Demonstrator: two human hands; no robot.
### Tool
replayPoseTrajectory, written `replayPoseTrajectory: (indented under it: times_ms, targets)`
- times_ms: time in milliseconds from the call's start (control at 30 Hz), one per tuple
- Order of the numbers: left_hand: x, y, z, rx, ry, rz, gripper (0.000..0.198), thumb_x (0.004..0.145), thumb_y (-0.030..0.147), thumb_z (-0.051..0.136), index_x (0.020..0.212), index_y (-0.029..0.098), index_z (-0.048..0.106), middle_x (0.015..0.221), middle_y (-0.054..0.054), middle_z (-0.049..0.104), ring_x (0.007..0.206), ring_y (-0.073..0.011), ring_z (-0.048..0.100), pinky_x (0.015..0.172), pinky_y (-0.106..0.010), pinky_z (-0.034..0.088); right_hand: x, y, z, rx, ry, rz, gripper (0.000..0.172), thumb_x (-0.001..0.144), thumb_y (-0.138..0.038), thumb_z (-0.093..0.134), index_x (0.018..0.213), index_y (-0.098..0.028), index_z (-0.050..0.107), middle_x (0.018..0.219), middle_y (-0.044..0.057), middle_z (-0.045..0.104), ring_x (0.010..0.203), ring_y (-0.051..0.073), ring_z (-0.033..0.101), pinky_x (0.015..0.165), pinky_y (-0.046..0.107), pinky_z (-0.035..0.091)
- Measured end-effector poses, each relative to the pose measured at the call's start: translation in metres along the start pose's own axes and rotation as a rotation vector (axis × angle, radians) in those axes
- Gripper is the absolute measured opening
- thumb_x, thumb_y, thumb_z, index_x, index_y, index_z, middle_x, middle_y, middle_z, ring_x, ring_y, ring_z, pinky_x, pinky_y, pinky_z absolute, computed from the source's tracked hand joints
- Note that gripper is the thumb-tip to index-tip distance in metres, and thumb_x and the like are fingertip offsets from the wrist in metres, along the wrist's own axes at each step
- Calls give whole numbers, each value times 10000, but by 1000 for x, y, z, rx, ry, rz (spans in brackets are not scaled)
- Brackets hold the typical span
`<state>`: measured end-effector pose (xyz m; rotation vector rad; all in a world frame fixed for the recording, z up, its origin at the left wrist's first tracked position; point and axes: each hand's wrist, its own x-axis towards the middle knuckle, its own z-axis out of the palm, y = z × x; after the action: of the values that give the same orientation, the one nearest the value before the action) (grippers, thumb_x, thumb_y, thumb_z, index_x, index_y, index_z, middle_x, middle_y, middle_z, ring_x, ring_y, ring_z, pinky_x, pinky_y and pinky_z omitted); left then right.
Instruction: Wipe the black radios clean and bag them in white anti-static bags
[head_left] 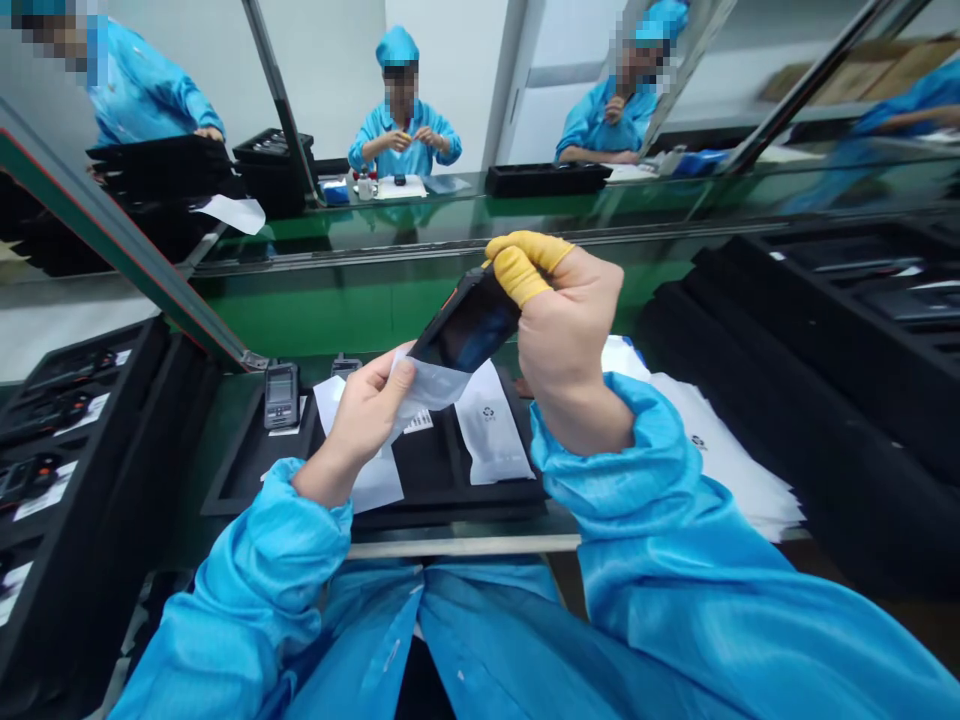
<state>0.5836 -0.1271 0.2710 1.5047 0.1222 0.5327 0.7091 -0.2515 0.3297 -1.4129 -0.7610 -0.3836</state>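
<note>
Now we are pinching the black device (470, 325) with our right hand (562, 315), while our left hand (367, 405) is pinching the white pouch (433, 385) around the device's lower end, above the tray (427, 475).

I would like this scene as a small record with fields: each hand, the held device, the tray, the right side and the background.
Left hand: holding a white bag
Right hand: yellow covers on fingers, gripping the black device
Device: tilted, lower end covered by the bag
Tray: black, below the hands; handheld unit at left, white packet at right
Right side: white pile, black stack
Background: co-workers in blue
</note>
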Motion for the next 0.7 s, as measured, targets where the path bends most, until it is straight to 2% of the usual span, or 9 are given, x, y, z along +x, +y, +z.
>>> replayPoseTrajectory:
  times_ms: [100,200,333,467,600,700]
  targets:
    - [0,4,1,-31,-46,-27,516,774,641,651,994,186,754,840,-52,756,816,-211,691,756,-327,547,0,-2,0,35,-51,40,237,830,-455,649,844,-236,740,900,-11,734,917,176,687,917,378,560]
    - [-1,13,8,79,42,-6,544,764,677,630,964,190,767,834,-54,762,817,-229,701,727,-336,561,-6,-6,3,28,-81,56,163,797,-376,688,794,-223,744,841,-11,735,854,173,688,855,367,577]
    - [1,25,16,282,170,138,487,810,626,613,1013,209,764,1094,-54,751,1089,-260,668,974,-370,512,-13,-11,4,-24,-86,12,88,781,-288,692,774,-217,743,813,-6,735,815,165,685,824,344,572]
    - [8,37,17,286,123,189,466,857,560,596,1093,185,740,1199,-58,714,1166,-257,634,1031,-357,477,-11,-14,-2,-18,-157,6,111,790,-315,687,787,-217,740,820,-10,731,813,159,683,832,344,568]
    - [16,51,18,254,37,177,429,851,531,627,1080,187,742,1179,-45,722,1184,-270,620,1040,-365,465,-8,-22,-8,-22,-196,-20,165,806,-394,686,819,-237,735,853,-13,722,872,159,682,889,352,553]
    - [20,59,21,209,39,220,373,852,510,638,1045,211,749,1148,-24,730,1193,-271,612,1036,-380,466,-5,-27,-9,-21,-254,-15,225,793,-453,701,870,-243,728,902,-12,715,937,159,679,927,348,536]
